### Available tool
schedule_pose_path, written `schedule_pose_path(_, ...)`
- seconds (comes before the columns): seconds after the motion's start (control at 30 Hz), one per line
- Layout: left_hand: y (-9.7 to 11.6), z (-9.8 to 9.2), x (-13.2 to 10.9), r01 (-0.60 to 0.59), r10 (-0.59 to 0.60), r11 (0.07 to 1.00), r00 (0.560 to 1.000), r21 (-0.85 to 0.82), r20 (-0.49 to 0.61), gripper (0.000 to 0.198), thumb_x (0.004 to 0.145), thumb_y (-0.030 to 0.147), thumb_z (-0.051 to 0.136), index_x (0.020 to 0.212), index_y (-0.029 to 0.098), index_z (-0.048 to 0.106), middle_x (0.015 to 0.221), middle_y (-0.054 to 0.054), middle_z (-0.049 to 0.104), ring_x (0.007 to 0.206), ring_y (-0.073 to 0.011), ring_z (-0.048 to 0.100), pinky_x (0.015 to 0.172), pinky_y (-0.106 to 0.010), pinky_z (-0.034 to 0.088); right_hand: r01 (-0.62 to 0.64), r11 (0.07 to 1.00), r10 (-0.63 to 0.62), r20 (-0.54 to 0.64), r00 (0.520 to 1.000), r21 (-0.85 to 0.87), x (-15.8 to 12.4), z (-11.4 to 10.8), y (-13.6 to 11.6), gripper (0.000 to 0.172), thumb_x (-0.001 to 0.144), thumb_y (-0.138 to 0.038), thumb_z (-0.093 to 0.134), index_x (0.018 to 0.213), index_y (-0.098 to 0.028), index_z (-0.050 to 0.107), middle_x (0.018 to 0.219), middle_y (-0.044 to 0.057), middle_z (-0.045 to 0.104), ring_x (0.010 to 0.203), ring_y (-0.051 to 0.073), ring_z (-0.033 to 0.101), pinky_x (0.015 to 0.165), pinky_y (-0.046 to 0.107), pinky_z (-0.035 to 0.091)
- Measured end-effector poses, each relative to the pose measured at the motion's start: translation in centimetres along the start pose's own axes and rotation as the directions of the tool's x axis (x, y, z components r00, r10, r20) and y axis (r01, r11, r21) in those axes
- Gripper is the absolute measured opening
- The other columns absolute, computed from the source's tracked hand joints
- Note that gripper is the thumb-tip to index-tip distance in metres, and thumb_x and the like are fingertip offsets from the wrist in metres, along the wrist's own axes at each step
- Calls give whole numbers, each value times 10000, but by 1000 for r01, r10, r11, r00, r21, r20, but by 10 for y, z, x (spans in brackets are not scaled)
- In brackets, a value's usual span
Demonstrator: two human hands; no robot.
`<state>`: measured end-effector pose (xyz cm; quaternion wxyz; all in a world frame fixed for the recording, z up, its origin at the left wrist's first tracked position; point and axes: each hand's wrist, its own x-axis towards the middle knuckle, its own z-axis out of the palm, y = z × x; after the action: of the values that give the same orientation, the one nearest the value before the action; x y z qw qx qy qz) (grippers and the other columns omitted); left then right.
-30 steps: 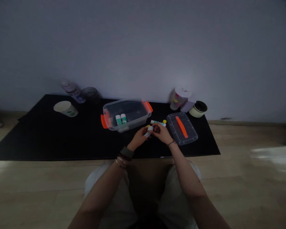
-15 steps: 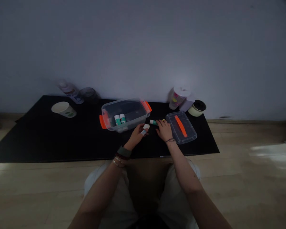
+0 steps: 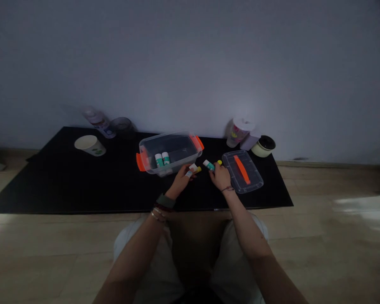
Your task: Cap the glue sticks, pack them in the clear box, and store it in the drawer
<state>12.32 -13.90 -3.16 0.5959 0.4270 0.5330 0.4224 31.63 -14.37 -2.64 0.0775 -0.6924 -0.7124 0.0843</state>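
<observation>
My left hand [image 3: 181, 180] is closed around a small white tube with a yellow end, which looks like a glue stick [image 3: 192, 168], just in front of the clear box. Pinched in the fingers of my right hand [image 3: 221, 176] is a green glue stick with a white cap [image 3: 208, 165]. A yellow round end [image 3: 219, 162] shows by those fingers; whether it belongs to the same stick I cannot tell. Inside the clear plastic box [image 3: 183, 159] with orange latches, two green-and-white glue sticks [image 3: 162, 159] lie side by side at the left.
The box's clear lid [image 3: 255, 179] with an orange handle lies right of my right hand. Behind it stand a patterned cup [image 3: 237, 134], a lilac box [image 3: 250, 141] and a cream pot [image 3: 262, 148]. A paper cup [image 3: 90, 145], bottle [image 3: 99, 122] and dark bowl [image 3: 123, 126] are at left.
My right hand has lifted and turned the green glue stick, which was lying flatter. In my left hand the white tube has turned, and its yellow end now shows.
</observation>
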Motion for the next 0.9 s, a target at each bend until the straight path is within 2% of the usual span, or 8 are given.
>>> schedule_pose_path(0.07, -1, 0, 1, -10, 10, 1000, 1000, 1, -4, 442, 804, 486, 671, 1112, 177, 596, 1000, -61, 693, 696, -130, 661, 617, -235, 485, 18, 986, -17, -3, 1000, 167, -2, -3, -1, 336, 952, -339, 490, 1220, -137, 485, 997, 121, 677, 877, 250, 645, 740, 313, 430)
schedule_pose_path(0.13, -1, 0, 0, -20, 20, 1000, 1000, 2, 6, 440, 807, 480, 665, 1115, 171, 609, 1010, -64, 690, 694, -130, 652, 623, -243, 486, 91, 942, -93, -10, 996, 322, -5, -4, -3, 328, 939, -344, 497, 1215, -169, 462, 973, 79, 675, 831, 227, 656, 694, 283, 426)
schedule_pose_path(0.23, 1, -2, -1, -50, 50, 999, 999, 3, 14, 452, 808, 506, 658, 1108, 169, 634, 971, -61, 691, 704, -144, 645, 637, -259, 492, 214, 892, -223, -23, 975, 398, -8, -3, -8, 305, 909, -309, 523, 1184, -191, 468, 984, 56, 667, 847, 213, 658, 697, 268, 429)
schedule_pose_path(0.4, 4, -5, -2, -125, 125, 992, 992, 5, 31, 525, 772, 587, 666, 1063, 150, 674, 918, -66, 695, 726, -171, 626, 663, -291, 511, 310, 919, -322, 11, 947, 243, -11, -6, -12, 337, 934, -269, 519, 1249, -152, 486, 1095, 106, 665, 935, 224, 650, 779, 300, 441)
schedule_pose_path(0.57, 0, -7, -1, -182, 177, 977, 983, 107, 54, 521, 779, 576, 660, 1040, 128, 707, 947, -89, 703, 757, -201, 631, 684, -330, 529, 389, 918, -392, 32, 919, 72, -13, -9, -14, 355, 965, -271, 506, 1297, -147, 522, 1190, 142, 635, 1021, 240, 614, 881, 342, 438)
schedule_pose_path(0.67, -4, -6, -1, -181, 172, 975, 982, 125, 81, 551, 795, 580, 641, 1093, 121, 705, 1016, -111, 711, 767, -210, 647, 728, -360, 543, 363, 930, -365, 22, 931, 57, -15, -10, -17, 365, 972, -289, 506, 1308, -147, 522, 1196, 138, 635, 1047, 237, 606, 894, 333, 441)
schedule_pose_path(0.77, -6, -4, -2, -218, 206, 966, 974, 137, 95, 537, 804, 571, 641, 1112, 138, 714, 1058, -114, 712, 878, -239, 659, 848, -393, 531, 279, 958, -282, 42, 958, 68, -17, -12, -21, 376, 978, -369, 512, 1278, -143, 533, 1171, 131, 648, 1044, 231, 619, 858, 311, 453)
schedule_pose_path(0.9, -3, -2, -4, -320, 326, 933, 945, 166, -7, 501, 842, 585, 583, 1045, 156, 744, 1090, -112, 691, 1049, -267, 620, 1009, -421, 454, 225, 972, -231, 141, 963, 60, -23, -20, -29, 362, 980, -425, 493, 1230, -171, 557, 1141, 113, 668, 994, 219, 652, 776, 285, 462)
